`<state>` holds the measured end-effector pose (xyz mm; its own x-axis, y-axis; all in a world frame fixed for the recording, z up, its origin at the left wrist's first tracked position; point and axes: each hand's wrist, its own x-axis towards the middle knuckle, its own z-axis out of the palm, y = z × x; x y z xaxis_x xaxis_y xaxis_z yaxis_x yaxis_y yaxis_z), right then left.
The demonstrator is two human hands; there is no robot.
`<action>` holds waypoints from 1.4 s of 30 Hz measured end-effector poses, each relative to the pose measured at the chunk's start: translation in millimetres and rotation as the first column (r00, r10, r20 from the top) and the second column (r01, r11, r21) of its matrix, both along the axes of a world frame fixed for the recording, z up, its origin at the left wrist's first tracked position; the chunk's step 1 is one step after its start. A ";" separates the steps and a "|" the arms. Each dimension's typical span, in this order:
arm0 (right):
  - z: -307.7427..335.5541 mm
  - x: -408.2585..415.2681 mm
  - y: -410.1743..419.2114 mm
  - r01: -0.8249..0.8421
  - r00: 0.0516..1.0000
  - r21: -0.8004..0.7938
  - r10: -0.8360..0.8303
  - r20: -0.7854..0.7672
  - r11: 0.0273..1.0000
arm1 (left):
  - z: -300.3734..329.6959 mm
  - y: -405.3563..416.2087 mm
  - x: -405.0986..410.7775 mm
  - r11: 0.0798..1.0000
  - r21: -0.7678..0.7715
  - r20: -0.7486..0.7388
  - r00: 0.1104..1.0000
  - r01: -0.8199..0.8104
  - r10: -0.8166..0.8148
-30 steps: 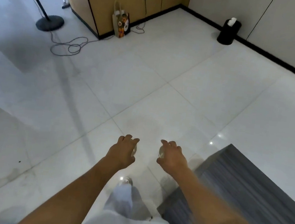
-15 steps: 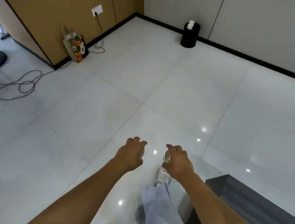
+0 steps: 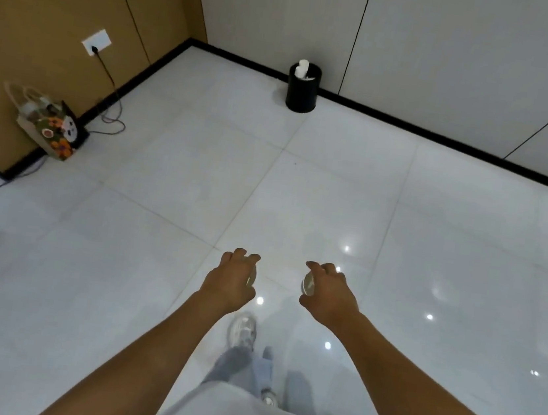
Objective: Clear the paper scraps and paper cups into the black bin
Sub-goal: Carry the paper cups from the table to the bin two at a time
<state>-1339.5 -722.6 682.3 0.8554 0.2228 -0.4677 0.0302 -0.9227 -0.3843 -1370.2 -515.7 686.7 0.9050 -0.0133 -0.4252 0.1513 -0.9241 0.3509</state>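
Tiles (image 3: 303, 183) stretch bare from both hands to the black bin (image 3: 302, 88), upright against the far baseboard (image 3: 413, 128). Left hand (image 3: 232, 283) and right hand (image 3: 327, 295) each curl around a paper cup (image 3: 308, 285), rims facing inward

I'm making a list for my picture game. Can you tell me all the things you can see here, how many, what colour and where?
black bin: one, black, far on the floor against the white wall, white paper sticking out of the top
paper cups: two, whitish; one in the right hand, one mostly hidden in the left hand
gift bag: one, patterned orange and white, against the brown wall
wall socket: one, white, on the brown wall, dark cable plugged in
shoe: one clearly seen, white, stepping forward
left hand: one, fingers curled round a cup
right hand: one, fingers curled round a cup
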 end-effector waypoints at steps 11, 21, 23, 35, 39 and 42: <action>-8.2 291.8 50.9 0.073 0.997 -0.015 -0.073 0.019 0.997 | -5.2 49.0 312.1 0.995 0.023 -0.017 0.996 0.092 -0.092; -3.8 523.9 57.4 0.101 0.994 -0.008 -0.101 0.047 0.995 | 0.7 53.1 556.4 0.987 0.065 -0.009 0.989 0.149 -0.148; -6.7 577.9 53.2 0.108 0.991 0.006 -0.108 0.072 0.994 | -0.4 46.9 611.0 0.988 0.062 -0.002 0.990 0.140 -0.140; 9.2 880.5 48.8 0.039 0.998 0.029 -0.041 0.056 0.999 | 18.2 39.7 887.8 0.997 0.061 0.022 0.999 0.039 -0.040; 3.9 969.3 59.3 0.013 0.998 0.018 -0.014 0.057 1.000 | 7.0 50.0 969.9 0.998 0.058 0.012 1.000 0.014 -0.014; -3.6 1042.6 70.6 0.013 0.998 0.015 -0.014 0.059 1.000 | -4.4 61.9 1040.5 0.999 0.043 0.022 1.000 0.003 -0.004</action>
